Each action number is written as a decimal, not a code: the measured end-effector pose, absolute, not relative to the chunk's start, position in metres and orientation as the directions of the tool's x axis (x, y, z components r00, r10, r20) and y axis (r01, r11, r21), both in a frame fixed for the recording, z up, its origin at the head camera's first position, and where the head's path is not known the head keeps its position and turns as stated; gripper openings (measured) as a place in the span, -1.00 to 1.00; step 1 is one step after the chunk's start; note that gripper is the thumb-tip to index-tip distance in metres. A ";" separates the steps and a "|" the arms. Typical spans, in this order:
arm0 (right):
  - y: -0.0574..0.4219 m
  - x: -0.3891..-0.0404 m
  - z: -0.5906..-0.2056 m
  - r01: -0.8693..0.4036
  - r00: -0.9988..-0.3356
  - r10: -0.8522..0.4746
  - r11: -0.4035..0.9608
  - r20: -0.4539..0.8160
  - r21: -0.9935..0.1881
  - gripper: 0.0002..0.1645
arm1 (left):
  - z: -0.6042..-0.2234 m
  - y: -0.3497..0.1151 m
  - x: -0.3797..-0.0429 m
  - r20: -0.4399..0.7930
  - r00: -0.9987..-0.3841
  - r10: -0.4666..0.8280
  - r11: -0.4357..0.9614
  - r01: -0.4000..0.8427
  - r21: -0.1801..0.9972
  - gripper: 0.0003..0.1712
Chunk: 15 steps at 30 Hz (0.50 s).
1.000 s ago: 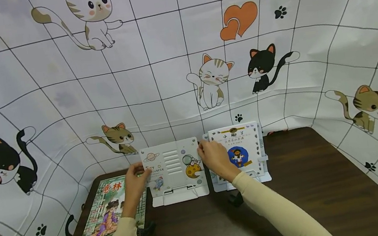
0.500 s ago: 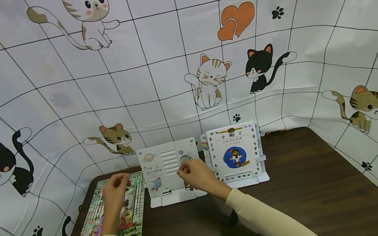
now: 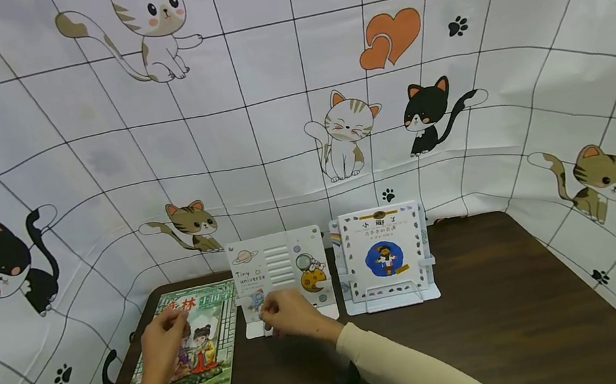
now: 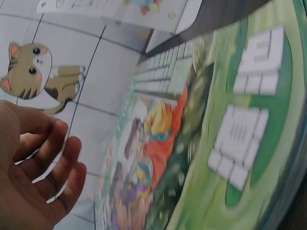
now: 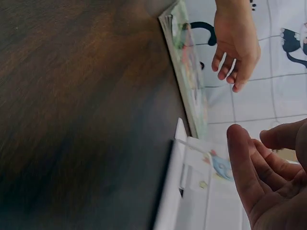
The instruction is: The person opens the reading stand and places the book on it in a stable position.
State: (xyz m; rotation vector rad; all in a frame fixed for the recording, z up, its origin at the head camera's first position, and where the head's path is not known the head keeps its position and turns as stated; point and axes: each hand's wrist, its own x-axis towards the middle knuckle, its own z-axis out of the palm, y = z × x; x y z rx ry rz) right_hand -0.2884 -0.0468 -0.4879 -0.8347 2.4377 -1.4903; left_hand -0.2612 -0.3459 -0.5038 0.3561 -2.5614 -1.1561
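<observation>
Over the illustrated magazine [image 3: 211, 346] on the left of the table hovers my left hand [image 3: 162, 346], its fingers loosely bent and holding nothing. In the left wrist view the same hand [image 4: 38, 163] is apart from the magazine cover [image 4: 201, 158]. My right hand [image 3: 297, 316] is in front of the white "Tiny universe" book stand [image 3: 279, 262], covering part of its lower ledge. Its fingers [image 5: 242, 167] are loosely curved with nothing between them in the right wrist view. The stand is propped upright and bears no book.
Right of that stand, a second white stand [image 3: 341, 273] holds a white picture book [image 3: 385, 253] with a blue circle on its cover. Behind the dark wooden table [image 3: 512, 321] hangs a white cloth [image 3: 274, 124] printed with cats.
Both hands have come away from the upper edges of the "Tiny universe" stand. My left hand has moved left over the magazine; my right hand has moved left and down.
</observation>
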 end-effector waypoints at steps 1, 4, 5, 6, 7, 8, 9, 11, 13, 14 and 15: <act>-0.050 -0.289 -0.491 -0.360 -0.830 -0.542 0.339 0.132 -0.869 -0.83 | -0.506 -0.348 -0.261 0.176 -0.921 -0.347 0.662 -0.107 0.742 -0.58; -0.060 -0.289 -0.498 -0.313 -0.830 -0.550 0.325 0.091 -0.892 -0.85 | -0.510 -0.356 -0.259 0.171 -0.917 -0.359 0.706 -0.148 0.693 -0.59; -0.063 -0.289 -0.499 -0.293 -0.833 -0.549 0.325 0.073 -0.899 -0.84 | -0.510 -0.358 -0.258 0.170 -0.916 -0.364 0.720 -0.160 0.675 -0.59; -0.066 -0.288 -0.500 -0.279 -0.834 -0.548 0.331 0.057 -0.902 -0.83 | -0.512 -0.361 -0.258 0.174 -0.913 -0.369 0.734 -0.171 0.657 -0.60; -0.069 -0.287 -0.501 -0.268 -0.836 -0.548 0.342 0.041 -0.901 -0.81 | -0.513 -0.363 -0.257 0.171 -0.911 -0.376 0.747 -0.188 0.638 -0.60; -0.072 -0.286 -0.501 -0.260 -0.836 -0.548 0.355 0.026 -0.898 -0.79 | -0.513 -0.365 -0.256 0.164 -0.910 -0.381 0.757 -0.206 0.620 -0.60; -0.074 -0.284 -0.501 -0.259 -0.835 -0.549 0.365 0.018 -0.894 -0.76 | -0.514 -0.368 -0.256 0.157 -0.910 -0.384 0.770 -0.222 0.598 -0.58; -0.078 -0.282 -0.502 -0.273 -0.829 -0.559 0.386 0.011 -0.881 -0.68 | -0.516 -0.372 -0.256 0.127 -0.917 -0.379 0.783 -0.245 0.571 -0.52; -0.080 -0.279 -0.504 -0.297 -0.819 -0.573 0.412 0.008 -0.861 -0.59 | -0.518 -0.376 -0.255 0.066 -0.920 -0.385 0.777 -0.285 0.561 -0.43; -0.081 -0.278 -0.505 -0.310 -0.814 -0.581 0.424 0.007 -0.851 -0.56 | -0.518 -0.378 -0.255 0.037 -0.920 -0.390 0.770 -0.304 0.561 -0.38; -0.082 -0.277 -0.507 -0.320 -0.806 -0.592 0.429 0.005 -0.845 -0.53 | -0.520 -0.379 -0.255 0.018 -0.918 -0.397 0.766 -0.320 0.557 -0.34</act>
